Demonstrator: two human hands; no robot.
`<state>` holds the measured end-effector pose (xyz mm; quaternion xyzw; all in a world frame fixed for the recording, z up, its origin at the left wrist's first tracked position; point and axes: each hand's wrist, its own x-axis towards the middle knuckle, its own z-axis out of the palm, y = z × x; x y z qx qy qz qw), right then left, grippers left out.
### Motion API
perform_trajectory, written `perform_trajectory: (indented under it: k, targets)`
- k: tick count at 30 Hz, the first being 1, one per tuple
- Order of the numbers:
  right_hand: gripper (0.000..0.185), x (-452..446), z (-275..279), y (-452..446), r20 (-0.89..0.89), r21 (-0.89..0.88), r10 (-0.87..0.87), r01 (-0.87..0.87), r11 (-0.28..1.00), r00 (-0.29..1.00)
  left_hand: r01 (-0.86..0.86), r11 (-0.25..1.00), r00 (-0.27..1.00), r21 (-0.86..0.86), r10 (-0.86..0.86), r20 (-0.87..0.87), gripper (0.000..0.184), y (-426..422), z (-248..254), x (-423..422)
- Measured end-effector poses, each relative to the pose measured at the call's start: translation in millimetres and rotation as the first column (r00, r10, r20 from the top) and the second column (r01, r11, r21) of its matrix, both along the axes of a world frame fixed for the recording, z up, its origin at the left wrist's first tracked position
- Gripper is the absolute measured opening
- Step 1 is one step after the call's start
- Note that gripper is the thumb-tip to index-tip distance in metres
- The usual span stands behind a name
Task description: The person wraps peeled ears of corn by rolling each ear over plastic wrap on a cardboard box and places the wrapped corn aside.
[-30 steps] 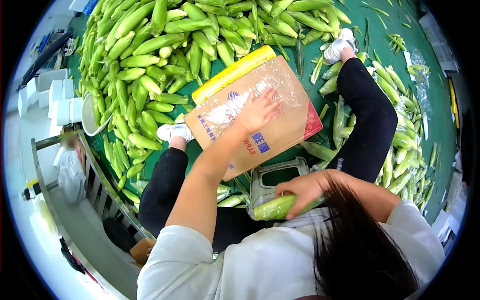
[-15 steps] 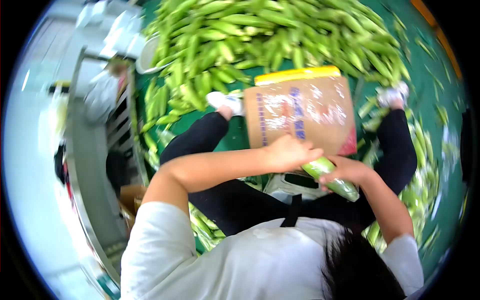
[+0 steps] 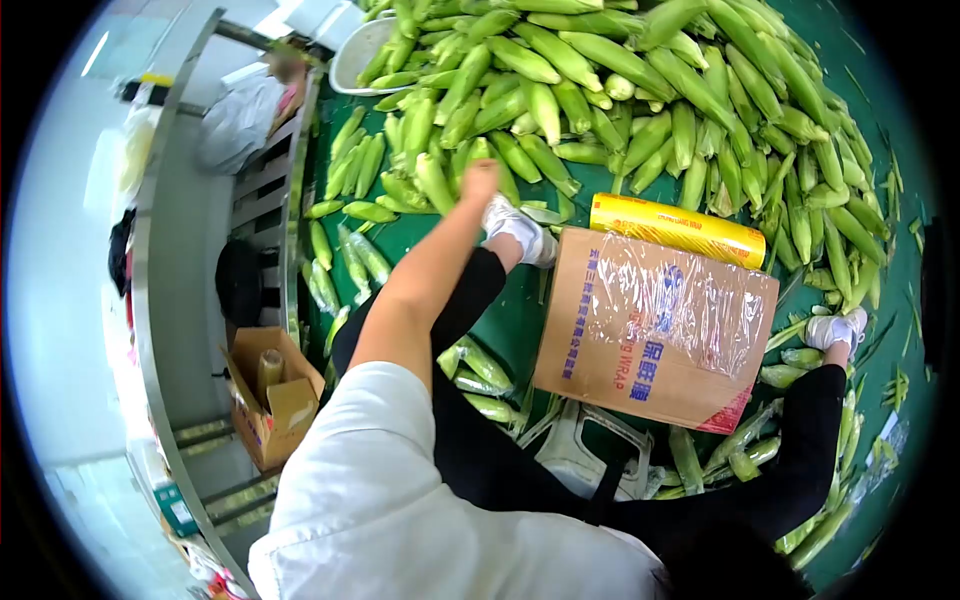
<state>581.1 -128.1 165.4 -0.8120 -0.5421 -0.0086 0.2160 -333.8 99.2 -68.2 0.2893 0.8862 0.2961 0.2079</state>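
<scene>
My left hand reaches out to the near edge of a big heap of green ears of corn in their husks. It touches or lies right against one ear there, just beyond my left shoe. The fingers are blurred and partly hidden, so their grip cannot be made out. Out of view is my right hand. Between my legs a cardboard box has clear film stretched over its top. Along its far side lies a yellow roll of wrapping film.
Film-wrapped ears lie on the green floor around my legs. A white stool is under me. To the left are a metal frame, an open carton and another person. A white basin stands by the heap.
Both hands held a film-wrapped ear over my lap before; that ear is no longer in them. My left hand has moved out to the heap, and my right hand has left the view. The camera view has shifted.
</scene>
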Motion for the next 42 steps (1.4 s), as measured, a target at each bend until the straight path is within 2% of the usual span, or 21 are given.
perform_trajectory:
  k: [3, 5, 7, 9, 10, 11, 12, 14, 18, 19, 21, 24, 25, 26, 27, 28, 31, 32, 34, 39, 42]
  targets:
    - [0.057, 100, -1, -67, 0.184, -0.095, -0.233, 0.254, 0.963, 0.955, -0.242, 0.919, 0.97, -0.31, 0.22, -0.106, 0.06, -24, -79, -116]
    - [0.058, 107, 6, -89, 0.243, -0.143, -0.24, 0.279, 0.95, 0.94, 0.047, 0.893, 0.997, -0.448, -0.069, -0.033, 0.085, -29, -110, -128]
    - [0.059, 92, 14, -87, 0.233, -0.122, -0.143, 0.175, 0.977, 0.962, -0.15, 0.845, 0.933, -0.513, -0.051, -0.357, 0.085, -10, -91, -84]
    - [0.053, -70, 27, 68, -0.281, -0.028, -0.118, 0.115, 0.993, 0.952, -0.128, 0.891, 0.94, -0.436, -0.032, -0.341, 0.077, -5, -105, -101]
    - [0.044, -110, 20, 117, 0.008, -0.103, 0.043, -0.042, 0.994, 0.999, -0.178, 0.895, 0.941, -0.408, 0.033, -0.338, 0.08, -3, -106, -100]
    - [0.033, -171, 24, 159, 0.059, -0.23, 0.177, -0.159, 0.96, 0.983, -0.302, 0.892, 0.909, -0.337, 0.163, -0.384, 0.084, -5, -99, -77]
    - [0.029, -212, 7, 181, -0.253, -0.217, 0.107, -0.165, 0.962, 0.962, -0.281, 0.918, 0.917, -0.281, 0.17, -0.362, 0.085, -10, -94, -66]
    - [0.031, -231, -60, 188, -0.432, -0.395, 0.052, -0.24, 0.887, 0.901, -0.258, 0.954, 0.915, -0.154, 0.191, -0.355, 0.076, -5, -76, -40]
    - [0.042, -297, -120, 186, -0.262, -0.509, -0.03, -0.111, 0.853, 0.965, 0.053, 0.961, 0.931, 0.271, 0.051, -0.363, 0.066, 7, -28, -13]
    - [0.04, -296, -133, 177, -0.208, -0.414, 0.101, -0.181, 0.892, 0.973, 0.064, 0.928, 0.919, 0.366, 0.088, -0.385, 0.064, 13, -4, 19]
    - [0.036, -310, -128, 175, -0.216, -0.475, -0.018, -0.089, 0.875, 0.976, 0.044, 0.887, 0.96, 0.459, 0.09, -0.266, 0.056, 17, 42, 100]
    - [0.03, -305, -132, 178, -0.288, -0.548, -0.043, -0.128, 0.827, 0.957, 0.463, 0.782, 0.885, 0.417, -0.434, -0.168, 0.052, -8, 77, 229]
    - [0.029, -298, -138, 179, -0.364, -0.489, -0.017, -0.176, 0.854, 0.931, 0.635, 0.766, 0.773, 0.103, -0.631, -0.071, 0.054, -14, 128, 274]
    - [0.028, -290, -150, 177, -0.438, -0.43, 0.013, -0.222, 0.875, 0.899, 0.82, 0.526, 0.572, 0.225, -0.766, -0.293, 0.055, -17, 115, 298]
    - [0.027, -280, -165, 174, -0.508, -0.37, 0.047, -0.267, 0.89, 0.86, 0.901, 0.414, 0.428, 0.126, -0.807, -0.407, 0.053, -18, 117, 320]
    - [0.022, -263, -185, 170, -0.71, -0.219, 0.068, -0.311, 0.925, 0.701, 0.916, 0.393, 0.394, 0.083, -0.836, -0.382, 0.054, -21, 116, 334]
    - [0.02, -260, -145, 185, -0.963, -0.202, -0.161, -0.179, 0.963, 0.217, 0.908, 0.419, 0.372, -0.027, -0.832, -0.411, 0.058, -32, 105, 335]
    - [0.021, -276, -135, 197, -0.973, -0.054, -0.019, -0.144, 0.988, 0.23, 0.904, 0.424, 0.377, -0.052, -0.849, -0.37, 0.059, -35, 101, 340]
    - [0.023, -311, -118, 225, -0.705, 0.261, 0.5, -0.471, 0.842, 0.503, 0.893, 0.449, 0.421, -0.01, -0.846, -0.327, 0.059, -43, 96, 355]
    - [0.048, -380, -142, 225, -0.393, 0.055, 0.778, -0.831, 0.553, 0.491, 0.886, 0.401, 0.461, 0.23, -0.721, -0.517, 0.059, -90, 68, 343]
    - [0.066, -366, -140, 228, -0.105, 0.0, 0.942, -0.947, 0.32, 0.319, 0.872, 0.489, 0.46, 0.031, -0.794, -0.397, 0.05, -133, 71, 324]
